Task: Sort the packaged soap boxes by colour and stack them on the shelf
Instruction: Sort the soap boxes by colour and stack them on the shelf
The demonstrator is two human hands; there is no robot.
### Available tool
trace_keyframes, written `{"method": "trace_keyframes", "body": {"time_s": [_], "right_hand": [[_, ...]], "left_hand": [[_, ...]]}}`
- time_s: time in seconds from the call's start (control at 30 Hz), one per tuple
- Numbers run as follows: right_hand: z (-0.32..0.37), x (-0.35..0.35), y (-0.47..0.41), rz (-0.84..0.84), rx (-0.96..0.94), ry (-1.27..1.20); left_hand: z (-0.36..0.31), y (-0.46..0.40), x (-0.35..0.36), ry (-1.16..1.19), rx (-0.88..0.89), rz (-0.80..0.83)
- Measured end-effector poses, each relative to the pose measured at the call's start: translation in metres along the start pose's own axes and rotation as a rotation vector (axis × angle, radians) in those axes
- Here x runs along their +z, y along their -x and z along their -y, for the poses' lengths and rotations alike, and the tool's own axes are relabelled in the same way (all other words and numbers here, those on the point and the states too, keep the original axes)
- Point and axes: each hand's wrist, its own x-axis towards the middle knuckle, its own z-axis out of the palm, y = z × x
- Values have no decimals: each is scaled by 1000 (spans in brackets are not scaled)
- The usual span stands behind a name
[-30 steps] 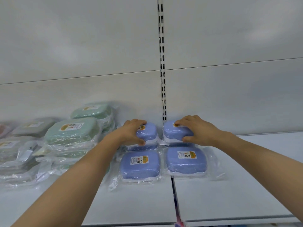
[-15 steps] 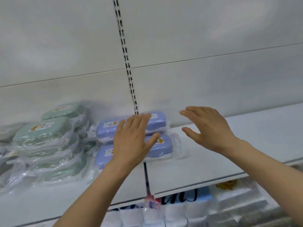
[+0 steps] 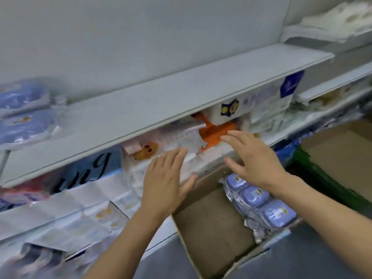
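Note:
Blue packaged soap boxes (image 3: 259,200) lie in clear wrap along the right side of an open cardboard box (image 3: 211,228) on the floor. More blue soap boxes (image 3: 24,117) sit stacked at the far left of the grey shelf (image 3: 161,101). My left hand (image 3: 167,182) hovers with fingers spread over the carton's left rim, holding nothing. My right hand (image 3: 253,160) is also spread flat and empty, just above the soap boxes in the carton.
Under the shelf a lower level holds white paper-goods packs (image 3: 84,202) and an orange-printed pack (image 3: 215,131). A second brown carton (image 3: 338,158) with a green edge stands to the right. White bags (image 3: 332,21) lie on an upper right shelf.
Both hands let go of the blue boxes on the shelf and dropped away from it. The view swung down and right, so the carton on the floor now shows.

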Motion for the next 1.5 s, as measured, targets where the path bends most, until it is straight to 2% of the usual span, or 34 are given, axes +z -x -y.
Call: {"method": "trace_keyframes", "body": {"time_s": [0.23, 0.43, 0.53, 0.67, 0.87, 0.97, 1.03, 1.2, 1.33, 1.5], "right_hand": [[-134, 47, 119, 480, 322, 20], [-195, 111, 173, 788, 451, 31], [-208, 145, 186, 792, 514, 74], [-213, 177, 189, 784, 745, 78], [-231, 195, 198, 825, 729, 16], [-240, 199, 195, 853, 672, -38], [-243, 201, 193, 827, 679, -55], [-228, 204, 186, 659, 903, -4], [-218, 202, 176, 683, 955, 93], [-215, 200, 166, 722, 1114, -38]], "left_hand": [[-90, 19, 128, 200, -151, 378], [-120, 1, 232, 310, -173, 596], [-125, -19, 286, 352, -167, 679], [-129, -39, 355, 338, -185, 728], [-140, -69, 420, 293, -148, 804], [-146, -71, 440, 179, -91, 844], [-151, -71, 448, 106, -65, 823], [-155, -76, 446, 56, -92, 787], [-151, -75, 429, 109, -161, 795], [-136, -63, 409, 241, -242, 741]]}}
